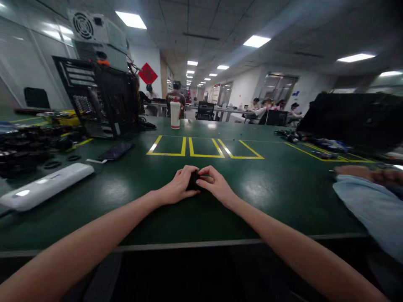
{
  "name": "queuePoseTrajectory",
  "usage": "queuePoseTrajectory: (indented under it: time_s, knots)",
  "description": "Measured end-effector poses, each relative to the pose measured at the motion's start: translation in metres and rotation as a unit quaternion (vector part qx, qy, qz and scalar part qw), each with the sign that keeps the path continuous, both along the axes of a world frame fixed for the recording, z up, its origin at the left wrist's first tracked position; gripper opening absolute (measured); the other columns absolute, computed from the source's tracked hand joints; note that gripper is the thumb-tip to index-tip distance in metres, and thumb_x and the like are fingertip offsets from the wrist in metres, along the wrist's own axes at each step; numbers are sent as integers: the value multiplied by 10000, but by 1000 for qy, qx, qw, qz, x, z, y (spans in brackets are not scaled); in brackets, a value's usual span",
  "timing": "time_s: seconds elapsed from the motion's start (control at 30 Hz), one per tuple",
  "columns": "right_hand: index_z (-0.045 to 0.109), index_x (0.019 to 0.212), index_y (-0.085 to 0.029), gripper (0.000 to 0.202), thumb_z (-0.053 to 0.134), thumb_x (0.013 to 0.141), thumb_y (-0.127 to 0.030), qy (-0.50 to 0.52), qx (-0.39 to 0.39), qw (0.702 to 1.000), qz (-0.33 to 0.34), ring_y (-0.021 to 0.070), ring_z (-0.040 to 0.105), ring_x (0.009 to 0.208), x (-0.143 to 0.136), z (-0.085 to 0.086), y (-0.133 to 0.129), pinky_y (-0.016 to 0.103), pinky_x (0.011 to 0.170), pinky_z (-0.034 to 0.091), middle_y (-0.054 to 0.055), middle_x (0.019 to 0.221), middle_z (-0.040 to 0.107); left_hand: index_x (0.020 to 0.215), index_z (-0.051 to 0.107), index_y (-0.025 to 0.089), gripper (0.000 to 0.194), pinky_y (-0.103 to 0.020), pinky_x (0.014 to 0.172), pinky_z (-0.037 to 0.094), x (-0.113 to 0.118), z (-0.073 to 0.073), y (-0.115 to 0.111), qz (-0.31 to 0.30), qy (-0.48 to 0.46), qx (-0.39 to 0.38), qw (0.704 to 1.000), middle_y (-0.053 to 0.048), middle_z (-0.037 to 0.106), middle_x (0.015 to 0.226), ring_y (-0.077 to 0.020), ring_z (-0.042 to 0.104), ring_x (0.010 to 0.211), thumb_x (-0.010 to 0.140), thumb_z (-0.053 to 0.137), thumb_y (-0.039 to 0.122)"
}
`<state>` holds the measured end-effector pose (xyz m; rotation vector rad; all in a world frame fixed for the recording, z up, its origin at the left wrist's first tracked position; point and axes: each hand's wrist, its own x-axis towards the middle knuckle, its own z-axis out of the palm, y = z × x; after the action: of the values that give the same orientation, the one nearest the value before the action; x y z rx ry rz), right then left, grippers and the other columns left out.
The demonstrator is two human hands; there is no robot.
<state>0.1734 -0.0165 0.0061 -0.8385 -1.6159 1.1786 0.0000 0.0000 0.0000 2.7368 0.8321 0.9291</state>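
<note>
The held object is before the tape outlines on the table, the cup behind them.

Head-worn view, facing forward, slightly down; across green table, hands near

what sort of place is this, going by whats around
Probably an electronics workshop or assembly room: a green workbench is marked out with yellow tape, a black computer case stands at the left, and people are farther back in the room.
</note>
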Motion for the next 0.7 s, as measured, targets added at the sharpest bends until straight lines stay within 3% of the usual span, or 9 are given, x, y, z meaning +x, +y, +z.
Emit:
queuePoseTrajectory:
  time_s: [0.23, 0.47, 0.7]
  knots:
    - [492, 883, -195, 247, 622, 680, -249, -15, -10, 1000, 22, 145, 554, 905, 2, -2, 0, 324, 841, 424, 3, 914, 541, 1169, 252, 203, 564, -415, 924, 337, 1, 2, -1, -4, -5, -6, 1000, -88, 395, 1115, -227, 395, 1066, 730, 594, 297]
    - [516, 807, -188, 157, 586, 716, -294, -5, 0, 1000, -2, 101, 553, 721, 3, 0, 0, 276, 711, 446, -18, 820, 537, 1178, 251, 198, 578, -414, 937, 328, 2, 3, -2, -4, -3, -3, 1000, -95, 389, 1135, -228, 384, 1090, 727, 597, 301]
    - [520, 890, -175, 233, 601, 699, -282, -31, -38, 999, -12, 138, 558, 854, 5, 3, -1, 319, 808, 427, 29, 929, 564, 1177, 255, 202, 568, -429, 943, 321, 2, 4, -2, -8, -3, -6, 1000, -95, 396, 1135, -230, 390, 1089, 731, 589, 308]
